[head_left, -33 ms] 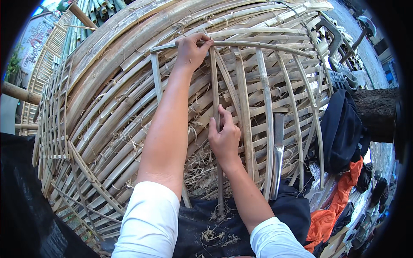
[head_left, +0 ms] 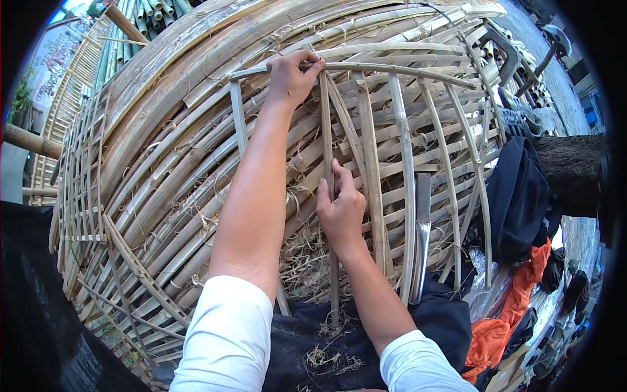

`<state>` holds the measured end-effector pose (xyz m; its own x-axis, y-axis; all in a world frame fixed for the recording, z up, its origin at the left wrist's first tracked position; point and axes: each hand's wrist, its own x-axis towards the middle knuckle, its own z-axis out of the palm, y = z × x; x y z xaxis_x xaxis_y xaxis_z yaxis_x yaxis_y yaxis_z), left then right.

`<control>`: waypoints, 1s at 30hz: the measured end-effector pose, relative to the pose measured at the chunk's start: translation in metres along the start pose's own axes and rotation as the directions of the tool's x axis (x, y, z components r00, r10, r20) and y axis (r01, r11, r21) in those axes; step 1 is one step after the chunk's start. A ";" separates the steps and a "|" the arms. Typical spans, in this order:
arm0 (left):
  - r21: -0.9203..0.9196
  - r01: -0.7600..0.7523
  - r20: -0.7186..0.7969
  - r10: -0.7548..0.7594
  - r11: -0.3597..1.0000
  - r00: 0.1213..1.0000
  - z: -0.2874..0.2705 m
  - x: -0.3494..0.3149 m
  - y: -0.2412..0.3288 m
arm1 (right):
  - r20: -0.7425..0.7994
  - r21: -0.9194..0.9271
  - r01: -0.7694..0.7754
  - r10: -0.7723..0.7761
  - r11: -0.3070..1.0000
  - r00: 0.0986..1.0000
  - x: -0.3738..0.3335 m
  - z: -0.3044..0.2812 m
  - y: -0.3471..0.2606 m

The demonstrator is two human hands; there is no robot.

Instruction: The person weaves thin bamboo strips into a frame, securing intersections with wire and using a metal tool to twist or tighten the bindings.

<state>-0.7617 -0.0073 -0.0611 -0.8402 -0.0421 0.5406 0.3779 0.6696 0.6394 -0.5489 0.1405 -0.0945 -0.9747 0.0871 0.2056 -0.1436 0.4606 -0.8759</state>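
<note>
My left hand [head_left: 294, 77] is closed at the far end of a thin upright bamboo slat [head_left: 327, 130], pinching it where it meets a bamboo crossbar [head_left: 405, 70]. Lower down the same slat, my right hand [head_left: 343, 212] grips it between thumb and fingers. Several other slats hang from the crossbar like the teeth of a comb, one bamboo slat [head_left: 370, 150] just right of my right hand. A long flat metal tool [head_left: 422, 242], shiny in its lower part, lies among the slats on the right. The slat's near end rests over dark cloth [head_left: 294, 346] on my lap.
Split bamboo strips [head_left: 170, 150] are piled beneath and beyond my hands, with curled shavings [head_left: 310, 268] on them. A bamboo lattice [head_left: 81, 176] stands at the left. To the right are a dark garment [head_left: 519, 196], an orange cloth [head_left: 490, 340] and a thick dark log [head_left: 571, 173].
</note>
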 end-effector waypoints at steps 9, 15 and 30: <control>0.013 -0.034 -0.025 0.034 0.999 0.999 0.003 -0.003 -0.006 | 0.075 -0.114 -0.037 0.046 0.993 0.996 0.002 -0.004 -0.009; -0.053 0.006 -0.032 -0.008 0.999 0.999 0.003 -0.003 -0.007 | 0.061 -0.115 -0.001 0.008 0.993 0.998 0.002 -0.001 -0.005; 0.108 -0.093 -0.150 0.109 0.990 0.983 0.014 -0.004 -0.010 | 0.022 -0.318 0.061 -0.057 0.946 0.998 -0.019 -0.134 -0.048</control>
<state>-0.7673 -0.0033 -0.0771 -0.7266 -0.0794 0.6825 0.4104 0.7465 0.5238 -0.5002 0.2353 0.0021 -0.9685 0.0416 0.2456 -0.1408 0.7218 -0.6776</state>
